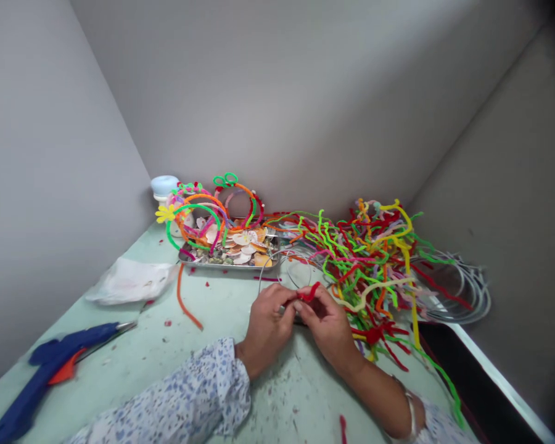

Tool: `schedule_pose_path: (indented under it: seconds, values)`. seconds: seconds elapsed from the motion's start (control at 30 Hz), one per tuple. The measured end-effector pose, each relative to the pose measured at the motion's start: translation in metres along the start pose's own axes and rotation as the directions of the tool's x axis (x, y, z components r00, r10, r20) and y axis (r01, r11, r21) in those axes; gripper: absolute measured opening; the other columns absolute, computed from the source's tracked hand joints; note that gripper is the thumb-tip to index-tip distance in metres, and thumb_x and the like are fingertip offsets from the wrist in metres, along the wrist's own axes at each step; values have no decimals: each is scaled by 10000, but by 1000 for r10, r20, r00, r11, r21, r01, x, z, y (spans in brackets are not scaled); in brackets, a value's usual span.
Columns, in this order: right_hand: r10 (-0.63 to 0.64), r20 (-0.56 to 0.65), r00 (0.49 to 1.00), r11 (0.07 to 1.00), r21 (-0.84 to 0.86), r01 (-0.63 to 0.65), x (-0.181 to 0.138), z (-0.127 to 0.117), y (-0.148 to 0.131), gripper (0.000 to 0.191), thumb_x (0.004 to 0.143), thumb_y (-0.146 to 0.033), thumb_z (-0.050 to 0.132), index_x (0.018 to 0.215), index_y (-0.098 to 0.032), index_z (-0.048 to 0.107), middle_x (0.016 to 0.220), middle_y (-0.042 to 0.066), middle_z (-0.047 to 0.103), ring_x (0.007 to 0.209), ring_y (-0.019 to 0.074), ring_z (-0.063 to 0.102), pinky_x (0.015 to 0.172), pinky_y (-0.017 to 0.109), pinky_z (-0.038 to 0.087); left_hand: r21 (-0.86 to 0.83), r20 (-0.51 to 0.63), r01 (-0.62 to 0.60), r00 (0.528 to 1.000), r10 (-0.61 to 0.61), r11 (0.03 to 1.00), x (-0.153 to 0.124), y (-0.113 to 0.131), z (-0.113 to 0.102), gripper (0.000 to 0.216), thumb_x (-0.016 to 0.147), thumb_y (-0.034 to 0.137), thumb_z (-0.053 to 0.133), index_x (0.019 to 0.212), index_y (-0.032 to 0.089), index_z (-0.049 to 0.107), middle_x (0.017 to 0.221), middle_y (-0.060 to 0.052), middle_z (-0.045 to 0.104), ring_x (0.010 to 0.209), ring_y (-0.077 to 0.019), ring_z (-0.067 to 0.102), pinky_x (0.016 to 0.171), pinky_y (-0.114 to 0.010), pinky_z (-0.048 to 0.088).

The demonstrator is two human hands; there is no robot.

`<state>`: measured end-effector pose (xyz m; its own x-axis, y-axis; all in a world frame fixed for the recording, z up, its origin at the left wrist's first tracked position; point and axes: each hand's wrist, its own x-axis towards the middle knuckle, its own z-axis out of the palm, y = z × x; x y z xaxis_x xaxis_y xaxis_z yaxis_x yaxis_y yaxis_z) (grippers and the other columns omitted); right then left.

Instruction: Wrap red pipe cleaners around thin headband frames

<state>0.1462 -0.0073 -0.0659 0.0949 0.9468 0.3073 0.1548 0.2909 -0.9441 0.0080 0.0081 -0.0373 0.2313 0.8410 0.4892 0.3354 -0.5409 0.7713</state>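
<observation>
My left hand (pixel 269 320) and my right hand (pixel 329 325) meet over the pale green table (pixel 176 364), fingertips pinched together. Between them is a red pipe cleaner (pixel 309 291), bent near a thin grey wire hoop (pixel 284 268) that rises just behind my fingers. Both hands pinch the red pipe cleaner at the hoop. A large tangled heap of coloured pipe cleaners (pixel 370 253) lies just right of my right hand.
A blue glue gun (pixel 50 370) lies at the front left. A metal tray (pixel 231 254) of shells and wrapped headbands (pixel 203 213) stands at the back, a white bottle (pixel 164 187) behind it. A clear plastic bag (pixel 129 280) lies left; bare hoops (pixel 453 287) stack right.
</observation>
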Motion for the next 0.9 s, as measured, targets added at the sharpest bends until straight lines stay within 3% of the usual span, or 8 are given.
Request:
schedule_pose_path:
  seconds: [0.17,0.4,0.9]
  values:
    - [8,-34,999,998,58,-6,2,1,-7,132,835,-336,637,875,-212,616,826,9,551,693,147,530,616,263,445,28,21,21,1000,-21,999,-1,2,0,148,865,144,533,898,186,671,834,-36,635,820,-172,570,758,-290,445]
    - [141,8,990,977,158,-140,-2,2,-18,148,855,-343,606,892,-209,554,588,-55,498,529,110,454,509,222,366,34,-21,89,996,-88,995,-3,-2,4,125,861,168,528,958,177,607,897,-46,639,843,-178,588,764,-296,462]
    - [253,-7,967,944,220,-246,1,6,-16,271,786,-407,675,854,-221,489,579,-68,491,516,107,471,483,207,375,11,2,58,998,-58,998,-4,2,6,128,847,124,518,876,186,626,830,-31,628,805,-173,569,736,-289,450]
